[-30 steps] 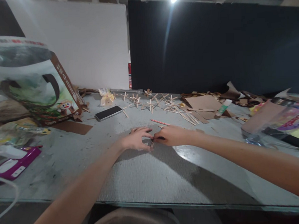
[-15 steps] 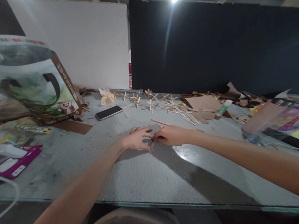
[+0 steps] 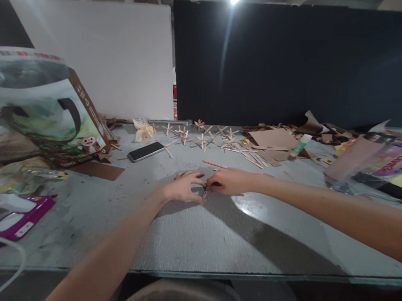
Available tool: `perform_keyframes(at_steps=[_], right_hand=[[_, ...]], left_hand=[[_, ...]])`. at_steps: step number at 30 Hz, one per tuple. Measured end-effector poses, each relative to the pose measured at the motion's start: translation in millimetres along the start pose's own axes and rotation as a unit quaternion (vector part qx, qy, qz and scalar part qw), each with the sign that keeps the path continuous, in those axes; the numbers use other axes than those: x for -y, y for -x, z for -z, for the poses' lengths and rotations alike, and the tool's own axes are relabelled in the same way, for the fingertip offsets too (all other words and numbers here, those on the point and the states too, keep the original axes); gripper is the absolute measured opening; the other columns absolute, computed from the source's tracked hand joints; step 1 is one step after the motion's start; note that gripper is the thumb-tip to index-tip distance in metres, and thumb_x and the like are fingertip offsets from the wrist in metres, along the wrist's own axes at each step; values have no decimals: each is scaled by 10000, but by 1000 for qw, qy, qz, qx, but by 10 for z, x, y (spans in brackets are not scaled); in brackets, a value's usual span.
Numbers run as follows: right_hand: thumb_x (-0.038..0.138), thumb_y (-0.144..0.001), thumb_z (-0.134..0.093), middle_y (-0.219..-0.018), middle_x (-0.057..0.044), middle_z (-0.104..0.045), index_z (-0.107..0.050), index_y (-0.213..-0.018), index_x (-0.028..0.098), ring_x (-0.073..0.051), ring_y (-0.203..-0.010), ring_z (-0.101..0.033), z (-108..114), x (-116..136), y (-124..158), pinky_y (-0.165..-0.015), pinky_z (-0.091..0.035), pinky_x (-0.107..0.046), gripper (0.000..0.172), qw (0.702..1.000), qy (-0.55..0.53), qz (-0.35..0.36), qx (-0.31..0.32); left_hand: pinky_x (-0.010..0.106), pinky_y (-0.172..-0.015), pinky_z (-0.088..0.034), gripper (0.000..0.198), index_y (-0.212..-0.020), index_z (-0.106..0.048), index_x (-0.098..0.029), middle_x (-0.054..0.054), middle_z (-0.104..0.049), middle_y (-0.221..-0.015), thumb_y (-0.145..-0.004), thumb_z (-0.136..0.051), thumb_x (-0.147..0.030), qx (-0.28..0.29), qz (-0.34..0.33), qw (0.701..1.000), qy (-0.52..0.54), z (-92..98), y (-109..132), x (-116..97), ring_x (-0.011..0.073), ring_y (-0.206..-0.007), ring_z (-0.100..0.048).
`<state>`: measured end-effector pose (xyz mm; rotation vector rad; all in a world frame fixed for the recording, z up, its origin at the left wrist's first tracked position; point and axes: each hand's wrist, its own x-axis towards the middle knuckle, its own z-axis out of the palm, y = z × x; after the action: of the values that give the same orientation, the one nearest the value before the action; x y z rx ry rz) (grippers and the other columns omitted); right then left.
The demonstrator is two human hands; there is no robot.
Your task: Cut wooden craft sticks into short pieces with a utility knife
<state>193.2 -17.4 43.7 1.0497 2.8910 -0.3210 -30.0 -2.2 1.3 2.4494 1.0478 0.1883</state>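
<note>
My left hand and my right hand meet at the middle of the grey table, fingertips touching. Both pinch a small dark thing between them, too small to name. The left fingers curl down onto the table; the right hand is closed in a pinch. Just behind the hands lies a thin pink stick. Further back lie several small crossed wooden stick pieces.
A phone lies back left. A large printed carton stands at the left, a purple packet near the left edge. Cardboard scraps and a glue tube lie back right, plastic packets at the right.
</note>
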Motion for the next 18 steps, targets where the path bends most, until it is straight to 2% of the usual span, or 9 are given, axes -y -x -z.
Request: perform_keyframes(at_steps=[9,18], right_hand=[[208,-991,-564,-768,-42,-762,-810,-1013,201,-152,-618,-602,-16,-16,-11,-595,-332,-264,247,1000,-6,0,-3],[211,-978,-554,-856,-59,-788,-815,-1058,220,-179,-707,-651,-1,9,-9,-636,-371,-269,274,1000,11,-14,5]], left_hand=[[579,-1286,-141,478,-1232,-742,-305,64,-378,-1689,-783,-848,-430,5,1,1000,-1,10,9,-18,360,-1596,-233],[563,-1292,-150,491,-1226,-749,-292,72,-395,-1680,-769,-861,-433,1,7,1000,-4,17,16,-47,371,-1589,-251]])
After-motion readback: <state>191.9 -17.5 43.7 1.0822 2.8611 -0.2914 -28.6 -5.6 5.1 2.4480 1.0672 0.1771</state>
